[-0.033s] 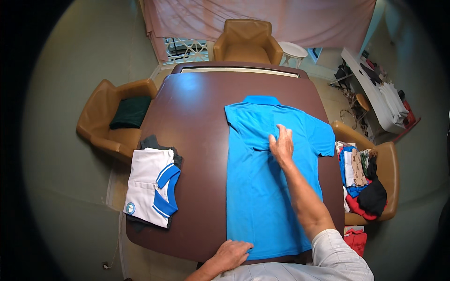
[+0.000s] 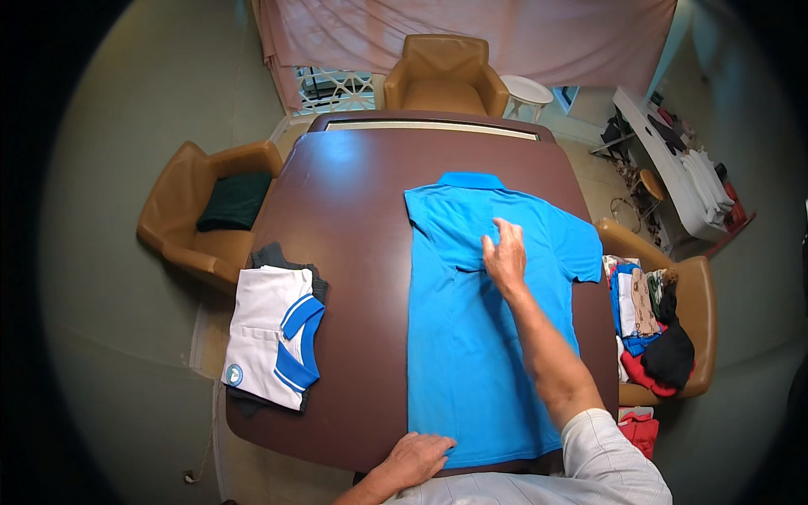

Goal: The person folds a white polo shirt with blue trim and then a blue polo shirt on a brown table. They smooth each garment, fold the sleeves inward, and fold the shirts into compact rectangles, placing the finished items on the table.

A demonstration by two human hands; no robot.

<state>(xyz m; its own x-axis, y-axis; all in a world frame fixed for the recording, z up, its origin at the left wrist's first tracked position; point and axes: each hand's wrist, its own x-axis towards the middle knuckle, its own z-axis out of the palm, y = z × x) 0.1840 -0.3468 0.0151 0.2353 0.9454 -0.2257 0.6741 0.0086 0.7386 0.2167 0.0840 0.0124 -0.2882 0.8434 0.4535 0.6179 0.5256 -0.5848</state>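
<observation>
A bright blue polo shirt (image 2: pixel 446 353) lies spread out on the brown table (image 2: pixel 353 219), its collar at the far end and its hem toward me. The side toward my left is folded inward along a straight edge. Over the upper middle of the shirt is my right hand (image 2: pixel 505 257), open and with nothing in it, its fingers apart. Whether it touches the cloth I cannot tell. At the near left corner of the hem, my left hand (image 2: pixel 414 459) has its fingers closed on the cloth.
On the table's left sits a folded white polo shirt (image 2: pixel 261 324) with a blue collar, atop dark grey garments (image 2: pixel 269 254). A tan armchair (image 2: pixel 699 303) at right holds piled clothes (image 2: pixel 644 307). Another armchair (image 2: pixel 172 202) at left bears a dark green cloth (image 2: pixel 234 202). A third chair (image 2: pixel 442 71) stands beyond.
</observation>
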